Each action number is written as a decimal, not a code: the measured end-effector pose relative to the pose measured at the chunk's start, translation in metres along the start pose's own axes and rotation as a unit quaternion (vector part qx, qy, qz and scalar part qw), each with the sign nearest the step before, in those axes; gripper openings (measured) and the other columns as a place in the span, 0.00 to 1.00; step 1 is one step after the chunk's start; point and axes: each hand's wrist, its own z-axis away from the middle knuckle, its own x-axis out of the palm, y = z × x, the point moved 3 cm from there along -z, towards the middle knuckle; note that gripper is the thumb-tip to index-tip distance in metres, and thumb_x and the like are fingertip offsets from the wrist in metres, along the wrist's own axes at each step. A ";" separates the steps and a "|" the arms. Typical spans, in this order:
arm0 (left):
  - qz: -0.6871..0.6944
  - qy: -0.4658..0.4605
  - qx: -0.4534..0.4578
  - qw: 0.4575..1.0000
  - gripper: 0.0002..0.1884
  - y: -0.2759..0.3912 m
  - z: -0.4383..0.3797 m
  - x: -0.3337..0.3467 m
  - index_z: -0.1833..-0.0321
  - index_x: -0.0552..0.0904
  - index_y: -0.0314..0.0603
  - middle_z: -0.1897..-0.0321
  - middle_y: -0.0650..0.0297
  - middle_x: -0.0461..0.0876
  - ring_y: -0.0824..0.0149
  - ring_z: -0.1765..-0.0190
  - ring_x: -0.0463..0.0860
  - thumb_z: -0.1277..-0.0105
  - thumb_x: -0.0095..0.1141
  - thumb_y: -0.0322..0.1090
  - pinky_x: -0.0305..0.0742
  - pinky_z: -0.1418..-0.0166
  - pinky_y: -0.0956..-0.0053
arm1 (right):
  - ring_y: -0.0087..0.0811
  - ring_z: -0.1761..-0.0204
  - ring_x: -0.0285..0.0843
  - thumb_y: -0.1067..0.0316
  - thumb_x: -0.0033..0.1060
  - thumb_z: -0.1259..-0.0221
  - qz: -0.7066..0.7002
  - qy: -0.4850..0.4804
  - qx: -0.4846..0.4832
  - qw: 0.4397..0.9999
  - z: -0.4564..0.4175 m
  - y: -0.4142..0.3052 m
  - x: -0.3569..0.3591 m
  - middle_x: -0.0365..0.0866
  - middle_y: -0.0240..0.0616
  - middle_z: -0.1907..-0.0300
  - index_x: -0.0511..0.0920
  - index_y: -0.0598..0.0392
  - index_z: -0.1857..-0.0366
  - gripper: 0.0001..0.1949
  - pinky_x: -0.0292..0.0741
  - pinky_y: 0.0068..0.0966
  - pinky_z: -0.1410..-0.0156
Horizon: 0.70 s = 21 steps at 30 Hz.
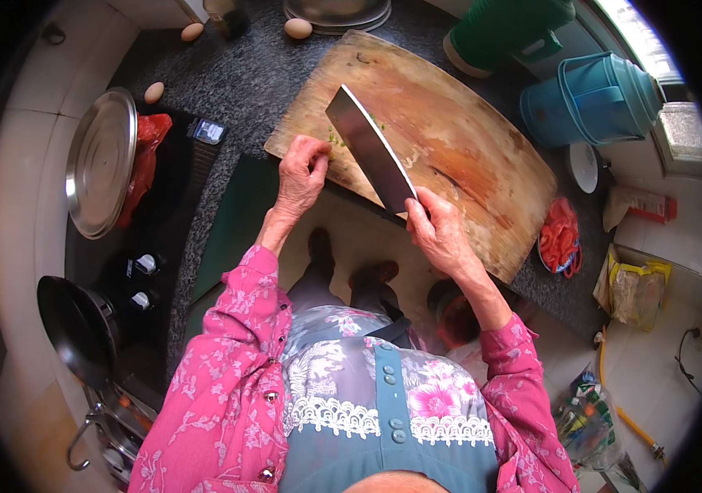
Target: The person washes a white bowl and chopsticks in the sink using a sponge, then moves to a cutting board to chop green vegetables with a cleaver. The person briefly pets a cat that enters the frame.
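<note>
My right hand (440,231) grips a cleaver (369,151) near the front edge of a worn wooden cutting board (437,129). The broad blade is raised and points up and left across the board. Over the board's near left corner is my left hand (303,169), its fingers curled and thumb close to the index finger; whether anything is pinched there cannot be told. Small chopped green bits (335,138) lie on the wood just beyond those fingertips, and a few more sit partly behind the blade.
Right of the board are a bowl of sliced red food (559,237), a white bowl (583,167) and a blue vacuum flask (588,101). Eggs (298,28) rest on the dark countertop (234,80). At left are a metal lid (102,163), a red plastic bag (150,145) and a black wok (76,330).
</note>
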 end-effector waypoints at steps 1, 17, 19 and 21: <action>-0.003 0.004 0.000 1.000 0.05 0.000 0.000 0.000 0.64 0.81 0.39 0.68 0.63 0.77 0.69 0.69 0.78 0.41 0.59 0.21 0.74 0.66 0.78 | 0.40 0.77 0.75 0.67 0.50 0.34 0.008 -0.006 -0.001 1.000 -0.001 -0.001 0.001 0.75 0.45 0.80 0.77 0.60 0.63 0.08 0.70 0.35 0.70; -0.003 0.022 -0.004 1.000 0.04 -0.004 0.000 0.000 0.67 0.80 0.38 0.69 0.62 0.76 0.66 0.69 0.78 0.41 0.59 0.21 0.73 0.65 0.76 | 0.56 0.72 0.75 0.67 0.50 0.34 0.083 -0.073 0.011 0.994 0.003 -0.019 0.001 0.74 0.55 0.78 0.74 0.60 0.66 0.07 0.69 0.45 0.67; -0.004 0.020 -0.002 1.000 0.03 -0.003 0.000 0.000 0.67 0.80 0.38 0.69 0.62 0.76 0.66 0.68 0.78 0.41 0.59 0.21 0.73 0.65 0.75 | 0.58 0.71 0.75 0.67 0.50 0.34 0.095 -0.080 0.008 0.992 0.001 -0.018 0.002 0.74 0.55 0.77 0.72 0.60 0.66 0.07 0.69 0.46 0.67; -0.007 0.017 -0.001 1.000 0.03 -0.004 0.000 -0.001 0.67 0.80 0.38 0.70 0.61 0.76 0.65 0.68 0.78 0.41 0.59 0.21 0.73 0.65 0.75 | 0.59 0.70 0.74 0.68 0.49 0.34 0.109 -0.090 0.004 0.990 -0.001 -0.020 0.003 0.74 0.56 0.77 0.71 0.60 0.66 0.07 0.69 0.47 0.66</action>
